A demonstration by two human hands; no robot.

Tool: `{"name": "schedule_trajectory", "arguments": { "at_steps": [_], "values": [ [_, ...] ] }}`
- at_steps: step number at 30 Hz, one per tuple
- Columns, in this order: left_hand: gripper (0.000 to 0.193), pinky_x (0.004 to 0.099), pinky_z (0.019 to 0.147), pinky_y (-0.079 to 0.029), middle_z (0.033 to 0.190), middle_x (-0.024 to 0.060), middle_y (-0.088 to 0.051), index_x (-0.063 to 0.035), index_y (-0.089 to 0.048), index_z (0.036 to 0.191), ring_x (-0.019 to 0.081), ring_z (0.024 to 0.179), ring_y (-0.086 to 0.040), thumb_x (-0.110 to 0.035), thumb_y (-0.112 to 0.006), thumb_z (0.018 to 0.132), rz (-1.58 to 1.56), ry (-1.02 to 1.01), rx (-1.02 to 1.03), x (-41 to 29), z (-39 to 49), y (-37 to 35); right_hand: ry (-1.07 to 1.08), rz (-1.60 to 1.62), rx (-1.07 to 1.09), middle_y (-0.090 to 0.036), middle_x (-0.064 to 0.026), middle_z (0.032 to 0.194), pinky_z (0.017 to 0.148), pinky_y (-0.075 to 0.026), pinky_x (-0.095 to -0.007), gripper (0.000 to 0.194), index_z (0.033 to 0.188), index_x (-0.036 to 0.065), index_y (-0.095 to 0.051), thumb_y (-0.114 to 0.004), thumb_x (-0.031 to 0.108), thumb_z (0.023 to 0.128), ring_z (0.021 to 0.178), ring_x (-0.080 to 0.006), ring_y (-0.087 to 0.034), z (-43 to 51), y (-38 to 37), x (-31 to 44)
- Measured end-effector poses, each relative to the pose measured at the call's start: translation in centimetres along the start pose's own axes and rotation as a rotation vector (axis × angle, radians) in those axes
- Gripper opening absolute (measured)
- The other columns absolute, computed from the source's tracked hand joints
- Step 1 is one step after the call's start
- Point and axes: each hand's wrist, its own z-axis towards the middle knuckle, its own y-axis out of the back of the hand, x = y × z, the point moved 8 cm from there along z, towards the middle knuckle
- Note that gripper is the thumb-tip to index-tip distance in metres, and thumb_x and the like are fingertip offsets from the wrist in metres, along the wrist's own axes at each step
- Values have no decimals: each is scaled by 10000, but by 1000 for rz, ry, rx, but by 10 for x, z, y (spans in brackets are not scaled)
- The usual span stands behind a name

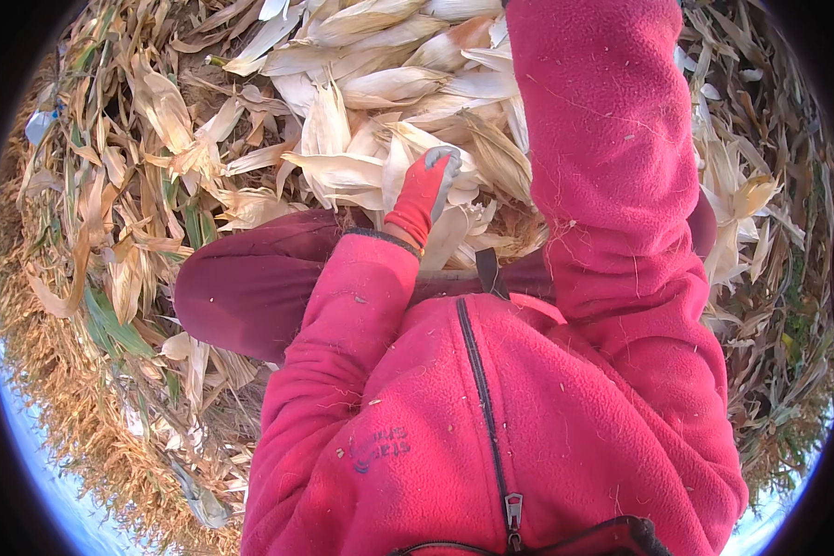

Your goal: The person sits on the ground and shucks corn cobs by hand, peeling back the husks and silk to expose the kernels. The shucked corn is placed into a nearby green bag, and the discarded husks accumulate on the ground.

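Note:
My left hand (428, 187), in a red knit work glove with grey-coated fingers, is over pale dry corn husks (347, 170) just in front of my lap. Its fingers are curled; whether they grip a husk I cannot tell. My right arm, in a pink fleece sleeve (604, 125), reaches forward past the top edge, so the right hand is out of view. Beyond the left hand lies a heap of corn ears in their husks (389, 87), below where the right sleeve reaches.
My bent knee (250, 285) in maroon trousers rests at the left. Dry corn stalks and leaves (160, 139) cover the ground at the left, with more at the right (771, 174). A crumpled pale object (205, 500) lies at the lower left.

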Motion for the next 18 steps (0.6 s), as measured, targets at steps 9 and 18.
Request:
{"name": "schedule_trajectory", "arguments": {
  "at_steps": [9, 18],
  "values": [
    [260, 405, 806, -499, 968, 100, -697, -60, -652, 1057, 299, 903, -652, -220, -610, 856, 423, -641, 270, -6, -13, -54, -933, -1128, 139, -672, -146, 1064, 767, -526, -350, 649, 1109, 24, -608, -721, 558, 756, 852, -248, -661, -193, 186, -259],
    [652, 458, 895, -509, 1021, 207, -678, 45, -626, 1063, 351, 953, -659, -570, -462, 918, -742, 1, -203, 0, 4, 39, -1217, -1929, 724, -378, -194, 1436, 1070, -358, -460, 1001, 1451, 90, -315, -781, 461, 647, 1286, -363, -423, -346, 256, -199]
  ]
}}
